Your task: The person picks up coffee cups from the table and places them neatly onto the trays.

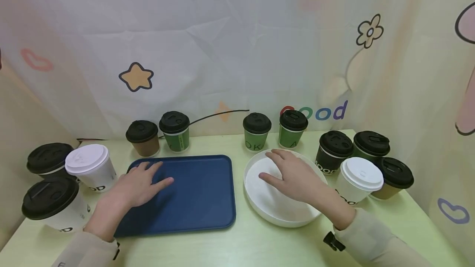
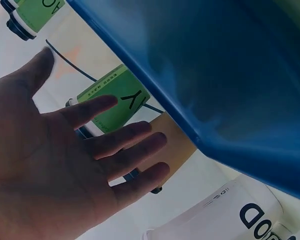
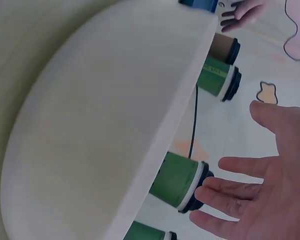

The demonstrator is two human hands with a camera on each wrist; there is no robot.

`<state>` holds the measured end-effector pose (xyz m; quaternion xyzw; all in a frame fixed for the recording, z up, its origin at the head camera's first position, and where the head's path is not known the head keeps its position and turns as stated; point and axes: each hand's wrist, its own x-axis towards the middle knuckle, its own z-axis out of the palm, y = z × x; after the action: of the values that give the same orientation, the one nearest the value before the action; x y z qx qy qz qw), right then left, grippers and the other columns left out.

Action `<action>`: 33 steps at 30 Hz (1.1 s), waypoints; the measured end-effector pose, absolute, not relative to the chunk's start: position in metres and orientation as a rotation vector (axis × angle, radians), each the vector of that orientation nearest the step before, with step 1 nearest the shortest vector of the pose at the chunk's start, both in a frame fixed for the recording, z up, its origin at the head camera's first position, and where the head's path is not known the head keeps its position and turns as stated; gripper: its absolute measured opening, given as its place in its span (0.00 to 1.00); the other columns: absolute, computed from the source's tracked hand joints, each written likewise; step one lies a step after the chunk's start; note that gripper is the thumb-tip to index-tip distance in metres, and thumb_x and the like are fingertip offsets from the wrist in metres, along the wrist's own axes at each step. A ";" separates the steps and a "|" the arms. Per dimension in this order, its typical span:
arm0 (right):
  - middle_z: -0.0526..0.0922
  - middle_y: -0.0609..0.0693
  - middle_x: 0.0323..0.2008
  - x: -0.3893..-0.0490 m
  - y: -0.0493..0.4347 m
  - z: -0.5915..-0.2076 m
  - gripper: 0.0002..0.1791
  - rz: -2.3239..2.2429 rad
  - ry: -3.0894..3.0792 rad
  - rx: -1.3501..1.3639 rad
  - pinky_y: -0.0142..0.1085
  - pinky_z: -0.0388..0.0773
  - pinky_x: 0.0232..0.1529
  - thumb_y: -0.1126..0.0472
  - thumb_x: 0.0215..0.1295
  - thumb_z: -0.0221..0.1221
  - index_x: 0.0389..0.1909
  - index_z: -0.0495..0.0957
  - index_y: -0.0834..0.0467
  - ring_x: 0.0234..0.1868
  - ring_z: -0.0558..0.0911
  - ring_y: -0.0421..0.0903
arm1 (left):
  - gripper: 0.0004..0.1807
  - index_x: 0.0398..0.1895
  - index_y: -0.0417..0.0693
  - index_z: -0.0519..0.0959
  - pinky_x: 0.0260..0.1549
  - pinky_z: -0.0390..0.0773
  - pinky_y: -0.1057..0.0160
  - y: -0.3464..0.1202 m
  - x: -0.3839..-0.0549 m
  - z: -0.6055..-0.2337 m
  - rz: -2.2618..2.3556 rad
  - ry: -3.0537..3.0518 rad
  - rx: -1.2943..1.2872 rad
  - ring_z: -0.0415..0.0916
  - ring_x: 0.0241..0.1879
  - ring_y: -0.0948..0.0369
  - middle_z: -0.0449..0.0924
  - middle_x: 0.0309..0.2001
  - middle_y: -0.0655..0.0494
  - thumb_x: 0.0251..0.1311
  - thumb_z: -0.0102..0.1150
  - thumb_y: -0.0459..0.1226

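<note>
My left hand (image 1: 138, 184) hovers over the left part of a dark blue tray (image 1: 200, 195), fingers spread and holding nothing. In the left wrist view its palm (image 2: 45, 155) shows bare beside the tray's edge. Above a round white plate (image 1: 259, 201) with a raised rim, my right hand (image 1: 293, 176) is spread as well. The right wrist view shows that hand's straight fingers (image 3: 240, 165) with nothing in them. Behind the tray stand a brown cup (image 1: 145, 145) and a green cup (image 1: 176, 137), both black-lidded. Two more green cups (image 1: 256, 137) stand behind the plate.
At the left, a white-lidded cup (image 1: 92, 170) stands between black-lidded cups (image 1: 55, 205). A right-hand cluster holds a white-lidded cup (image 1: 357, 182), a black cup (image 1: 332, 153), a brown cup (image 1: 389, 180) and a green one. A patterned curtain (image 1: 237, 52) hangs behind the table (image 1: 259, 246).
</note>
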<state>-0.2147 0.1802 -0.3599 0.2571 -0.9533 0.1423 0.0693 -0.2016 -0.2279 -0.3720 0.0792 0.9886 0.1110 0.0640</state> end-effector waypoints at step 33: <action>0.83 0.59 0.48 -0.164 0.088 -0.385 0.45 0.052 -2.942 1.167 0.39 0.83 0.40 0.31 0.68 0.59 0.67 0.72 0.68 0.46 0.84 0.49 | 0.43 0.72 0.31 0.66 0.58 0.64 0.25 -0.232 -0.208 -0.387 0.328 2.880 0.237 0.57 0.64 0.20 0.58 0.66 0.16 0.65 0.67 0.53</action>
<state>-0.1641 0.0883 -0.3852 0.3688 -0.9293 0.0164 -0.0118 -0.2080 -0.2321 -0.3871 0.0809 0.9836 0.1119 0.1163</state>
